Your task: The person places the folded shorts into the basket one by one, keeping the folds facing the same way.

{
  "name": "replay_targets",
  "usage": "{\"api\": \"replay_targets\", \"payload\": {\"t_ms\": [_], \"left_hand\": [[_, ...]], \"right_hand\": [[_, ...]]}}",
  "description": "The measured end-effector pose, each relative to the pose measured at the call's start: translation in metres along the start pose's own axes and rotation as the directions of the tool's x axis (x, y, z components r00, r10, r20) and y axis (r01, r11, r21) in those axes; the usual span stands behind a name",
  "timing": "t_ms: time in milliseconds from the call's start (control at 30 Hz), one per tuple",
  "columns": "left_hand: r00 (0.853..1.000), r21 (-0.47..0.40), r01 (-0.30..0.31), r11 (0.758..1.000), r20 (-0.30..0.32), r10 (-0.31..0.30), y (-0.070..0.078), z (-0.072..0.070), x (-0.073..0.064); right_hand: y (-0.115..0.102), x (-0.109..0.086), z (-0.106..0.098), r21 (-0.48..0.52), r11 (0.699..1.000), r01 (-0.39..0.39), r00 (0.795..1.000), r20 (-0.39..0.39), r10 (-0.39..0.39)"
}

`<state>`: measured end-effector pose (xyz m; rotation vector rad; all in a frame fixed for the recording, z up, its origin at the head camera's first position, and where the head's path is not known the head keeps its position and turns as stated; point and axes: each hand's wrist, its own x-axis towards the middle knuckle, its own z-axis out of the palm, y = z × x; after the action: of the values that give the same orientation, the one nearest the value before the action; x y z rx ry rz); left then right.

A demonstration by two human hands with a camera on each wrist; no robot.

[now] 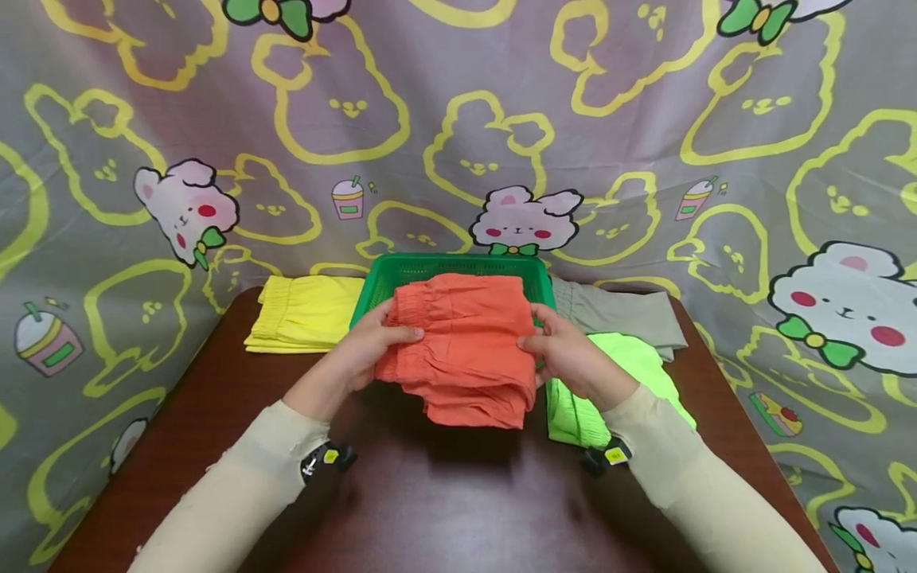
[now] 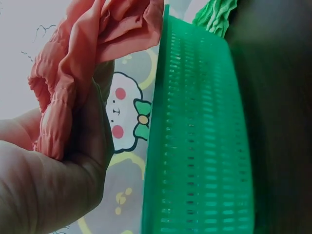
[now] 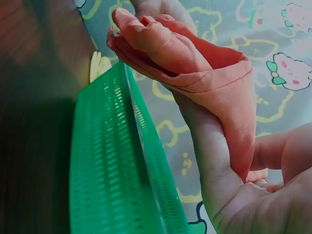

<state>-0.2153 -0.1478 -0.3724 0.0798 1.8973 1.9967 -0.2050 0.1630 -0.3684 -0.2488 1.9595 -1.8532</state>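
A folded pair of orange shorts (image 1: 466,350) with a gathered elastic waistband is held up between both hands, above the table and in front of a green basket (image 1: 368,302). My left hand (image 1: 365,346) grips the waistband side, thumb on top. On the opposite folded edge, my right hand (image 1: 576,358) pinches the cloth between thumb and fingers. The left wrist view shows the waistband of the orange shorts (image 2: 58,97) tucked between thumb and palm. In the right wrist view the folded layers of the shorts (image 3: 229,92) lie over the fingers. The shorts hide much of the basket's inside.
Folded yellow shorts (image 1: 308,314) lie left of the basket. Right of it are a folded grey garment (image 1: 623,314) and, nearer, a lime green one (image 1: 580,414). The brown table (image 1: 458,509) meets a patterned curtain (image 1: 444,119) behind and at both sides.
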Motion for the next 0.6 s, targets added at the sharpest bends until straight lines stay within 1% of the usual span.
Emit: {"api": "replay_targets", "payload": {"t_ms": [133, 300, 467, 600], "left_hand": [[1.0, 0.0, 0.003, 1.0, 0.001, -0.003, 0.007, -0.003, 0.007], [1.0, -0.003, 0.01, 1.0, -0.001, -0.01, 0.017, -0.005, 0.017], [0.999, 0.001, 0.039, 0.999, -0.02, -0.039, 0.024, -0.009, 0.028], [0.998, 0.005, 0.045, 0.999, -0.038, -0.045, 0.031, -0.012, 0.038]], "right_hand": [[-0.007, 0.006, -0.002, -0.016, 1.0, -0.001, 1.0, -0.009, 0.001], [-0.016, 0.015, -0.004, -0.024, 0.999, -0.024, 0.999, -0.033, 0.024], [-0.021, 0.028, -0.007, -0.035, 0.999, -0.041, 0.997, -0.067, 0.038], [-0.025, 0.04, -0.01, -0.037, 0.998, -0.058, 0.994, -0.089, 0.055]]}}
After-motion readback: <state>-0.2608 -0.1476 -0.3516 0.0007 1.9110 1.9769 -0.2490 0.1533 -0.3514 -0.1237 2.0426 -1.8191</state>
